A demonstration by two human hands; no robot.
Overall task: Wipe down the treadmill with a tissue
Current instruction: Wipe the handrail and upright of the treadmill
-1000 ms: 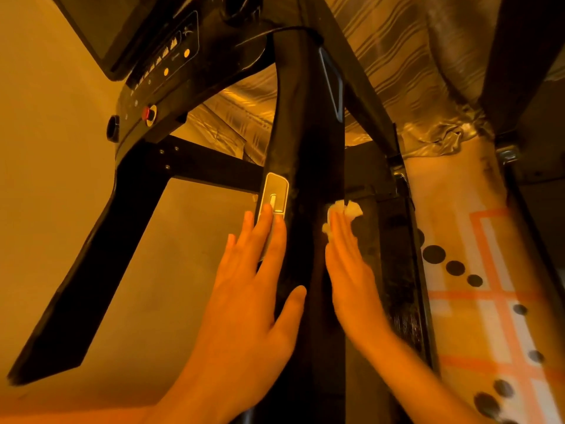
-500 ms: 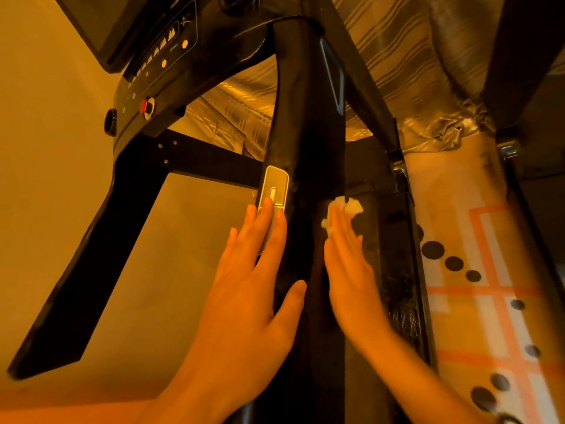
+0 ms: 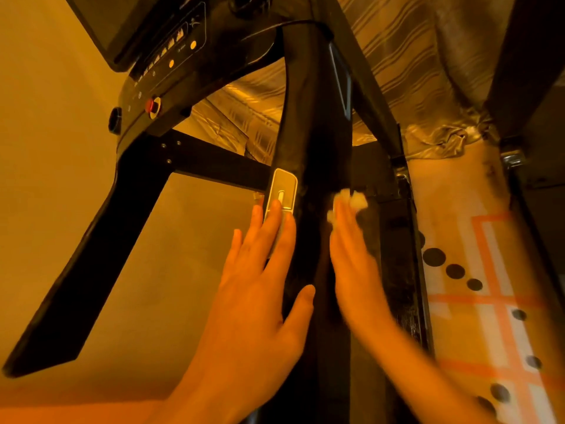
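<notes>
One black treadmill handrail [image 3: 318,133] runs up the middle of the frame, and two bare hands lie against it. The left hand [image 3: 253,301] is spread wide and flat on the rail's left face, thumb stretched across the front, with its fingertips reaching the lower edge of a single silver sensor plate [image 3: 282,191]. The right hand [image 3: 354,270], somewhat blurred, is also flat with straight fingers, pressing one crumpled white tissue [image 3: 357,200] against the rail's right side; the tissue shows beyond and beside the fingertips, just right of centre. In the upper left sits the treadmill's console [image 3: 146,87], carrying two round orange buttons [image 3: 193,44], one red button [image 3: 152,106] and, at its left edge, one black knob [image 3: 115,120]. A striped shiny fabric [image 3: 397,56] fills the upper right. At the right edge lies a pale mat [image 3: 458,209] with orange lines and black dots [image 3: 433,257]: three in a slanting row beside the frame, and more farther down.
</notes>
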